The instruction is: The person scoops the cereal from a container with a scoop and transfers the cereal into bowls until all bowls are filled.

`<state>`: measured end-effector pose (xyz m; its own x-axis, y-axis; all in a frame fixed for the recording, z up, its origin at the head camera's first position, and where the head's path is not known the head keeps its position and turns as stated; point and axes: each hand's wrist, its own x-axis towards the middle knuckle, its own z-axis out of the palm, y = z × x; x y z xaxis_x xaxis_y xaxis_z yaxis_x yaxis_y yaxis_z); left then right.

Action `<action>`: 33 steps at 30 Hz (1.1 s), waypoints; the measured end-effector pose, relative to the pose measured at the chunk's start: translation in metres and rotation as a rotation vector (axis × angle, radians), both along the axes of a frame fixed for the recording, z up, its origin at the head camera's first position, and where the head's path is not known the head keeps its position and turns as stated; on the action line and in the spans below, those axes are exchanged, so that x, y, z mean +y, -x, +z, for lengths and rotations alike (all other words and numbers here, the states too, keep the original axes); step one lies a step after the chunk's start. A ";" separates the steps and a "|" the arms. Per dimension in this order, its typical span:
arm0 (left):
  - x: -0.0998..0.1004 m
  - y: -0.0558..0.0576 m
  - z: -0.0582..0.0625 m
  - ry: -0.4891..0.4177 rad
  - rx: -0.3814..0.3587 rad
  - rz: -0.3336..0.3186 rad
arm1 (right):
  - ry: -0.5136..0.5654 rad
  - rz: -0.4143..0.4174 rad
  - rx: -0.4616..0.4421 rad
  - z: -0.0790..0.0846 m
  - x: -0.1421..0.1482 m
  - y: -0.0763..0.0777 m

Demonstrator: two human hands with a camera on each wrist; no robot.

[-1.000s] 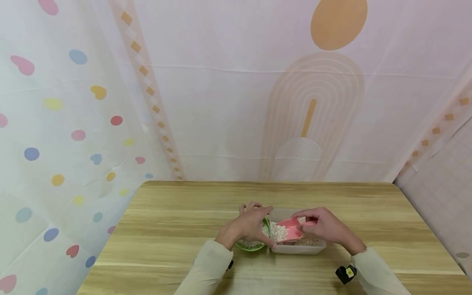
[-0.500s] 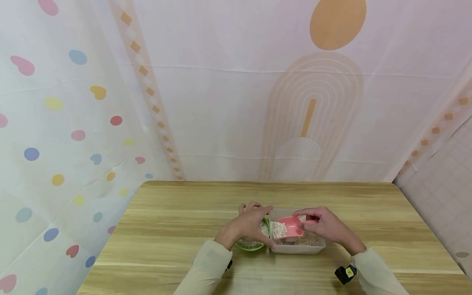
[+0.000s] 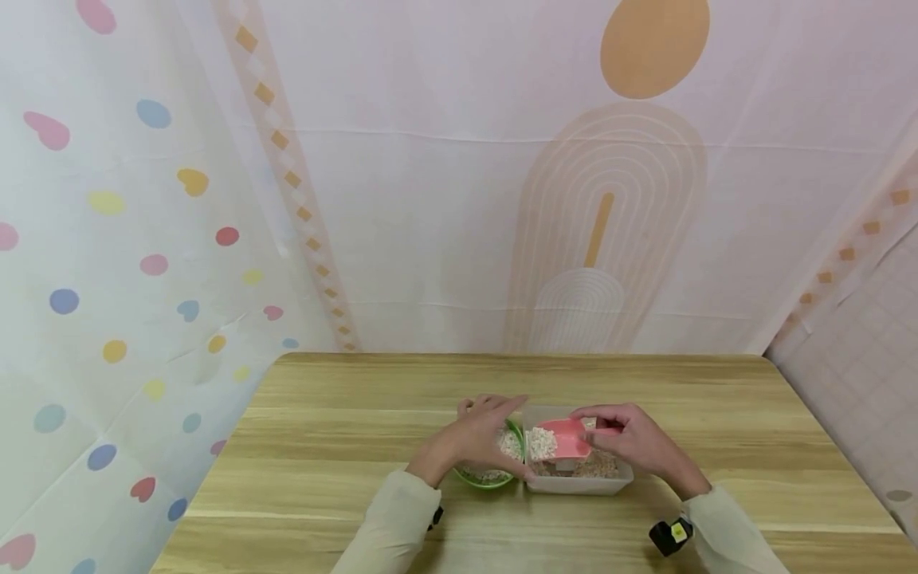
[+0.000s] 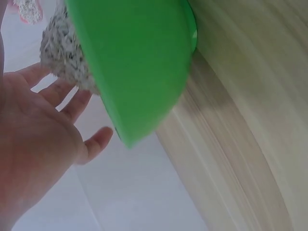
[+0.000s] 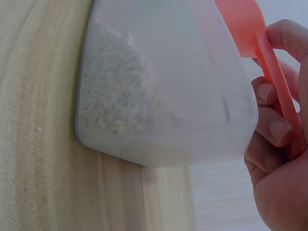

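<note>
My right hand (image 3: 636, 437) grips a pink scoop (image 3: 570, 437) by its handle, fingers curled round it in the right wrist view. Pale flakes (image 3: 543, 444) lie heaped at the scoop's front end. The scoop is over a translucent plastic box (image 3: 582, 485), which holds more flakes. My left hand (image 3: 479, 438) is spread over a green bowl (image 3: 491, 485) just left of the box. In the left wrist view, its fingertips are at the rim of the green bowl (image 4: 137, 72), beside heaped pale flakes (image 4: 67, 53).
The box and bowl stand side by side on a wood-grain table (image 3: 358, 446). A patterned cloth backdrop (image 3: 430, 215) rises behind the table's far edge, and a dotted cloth (image 3: 129, 319) hangs at the left.
The scoop has risen slightly and levelled above the box, still carrying flakes. My left hand has shifted a little left over the bowl. The box stays in place.
</note>
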<state>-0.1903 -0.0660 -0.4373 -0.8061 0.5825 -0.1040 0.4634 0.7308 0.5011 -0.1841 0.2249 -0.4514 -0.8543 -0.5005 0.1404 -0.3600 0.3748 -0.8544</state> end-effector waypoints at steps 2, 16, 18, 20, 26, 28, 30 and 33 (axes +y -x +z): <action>-0.005 -0.001 0.001 -0.028 -0.013 0.002 | 0.011 -0.007 -0.004 0.000 0.000 0.000; -0.039 -0.008 -0.003 -0.179 -0.048 0.057 | 0.056 -0.007 0.006 -0.002 0.001 -0.001; -0.044 -0.009 -0.005 -0.193 -0.055 0.065 | 0.050 -0.015 -0.002 -0.002 0.001 -0.001; -0.048 -0.010 -0.008 -0.206 -0.060 0.072 | 0.042 -0.023 -0.010 -0.002 0.002 -0.001; -0.058 -0.011 -0.017 -0.229 -0.082 0.085 | 0.030 -0.034 -0.008 -0.001 0.002 -0.001; -0.060 -0.012 -0.020 -0.239 -0.103 0.087 | 0.030 -0.036 -0.004 -0.001 0.002 -0.001; -0.062 -0.012 -0.023 -0.258 -0.132 0.086 | 0.030 -0.041 -0.004 0.000 0.002 -0.002; -0.064 -0.013 -0.026 -0.277 -0.172 0.088 | 0.031 -0.045 -0.006 0.000 0.001 -0.002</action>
